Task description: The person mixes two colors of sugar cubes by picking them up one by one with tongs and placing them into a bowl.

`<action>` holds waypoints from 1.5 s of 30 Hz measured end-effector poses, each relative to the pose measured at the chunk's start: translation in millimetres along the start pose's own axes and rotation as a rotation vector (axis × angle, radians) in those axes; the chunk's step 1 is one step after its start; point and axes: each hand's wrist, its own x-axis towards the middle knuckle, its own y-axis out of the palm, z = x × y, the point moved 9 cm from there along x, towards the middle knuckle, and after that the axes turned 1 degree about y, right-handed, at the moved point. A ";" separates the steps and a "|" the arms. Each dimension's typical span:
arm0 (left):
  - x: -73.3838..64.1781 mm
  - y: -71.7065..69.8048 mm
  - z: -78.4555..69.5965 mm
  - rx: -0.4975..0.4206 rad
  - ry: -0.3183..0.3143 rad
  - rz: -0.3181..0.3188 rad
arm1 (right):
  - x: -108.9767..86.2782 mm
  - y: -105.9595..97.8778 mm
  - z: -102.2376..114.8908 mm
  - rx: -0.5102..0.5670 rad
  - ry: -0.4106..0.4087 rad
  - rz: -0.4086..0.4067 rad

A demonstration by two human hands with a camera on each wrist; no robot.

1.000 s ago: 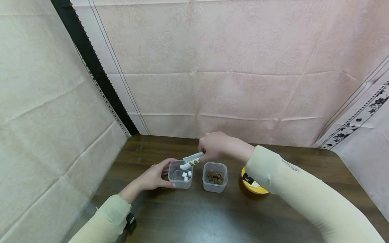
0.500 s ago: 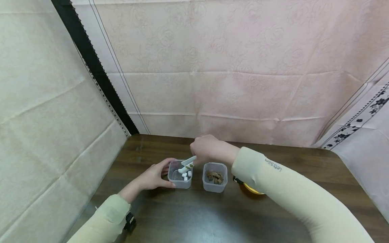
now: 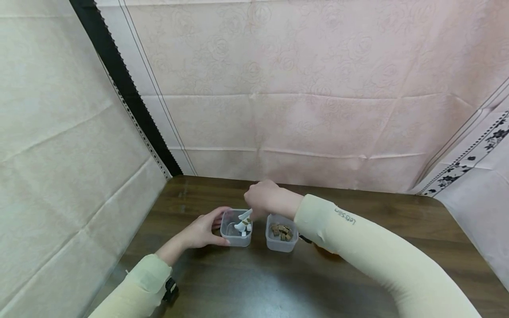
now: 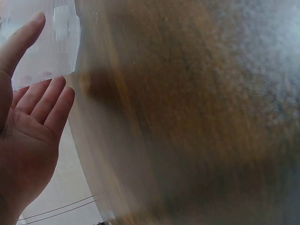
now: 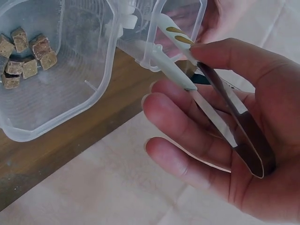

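My left hand (image 3: 204, 230) holds a small clear plastic container (image 3: 238, 243) from its left side. In the left wrist view the thumb lies along one wall of the container and the fingers reach the opposite side. Several white cubes (image 5: 127, 21) lie inside. My right hand (image 3: 263, 196) grips small tongs (image 5: 173, 72) with pale tips and a metal bend resting in the palm. The thumb presses one arm and the fingers support the other. The tongs' tips reach down into the container among the white cubes, their arms apart; the very ends are partly hidden.
A second clear container (image 3: 279, 246) holding several brown cubes (image 5: 29, 65) stands just right of the first, under the right wrist. My right sleeve (image 3: 358, 234) covers the yellow bowl farther right. The wooden table (image 3: 222, 282) meets a pale cloth backdrop (image 3: 318, 110) behind.
The right hand has moved left and lowered the tongs into the container with white cubes. The right sleeve has come across the yellow bowl. The left hand has stayed put.
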 end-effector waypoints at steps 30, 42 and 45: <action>-0.8 0.1 0.2 0.015 -0.017 0.005 | 11.8 2.7 18.0 -0.040 0.001 0.009; -0.6 -1.0 -3.6 0.039 -0.008 0.004 | 15.4 6.4 20.7 -0.097 0.007 -0.004; -0.4 -0.7 -4.8 0.041 -0.005 0.006 | 15.8 7.2 21.5 -0.105 0.003 -0.005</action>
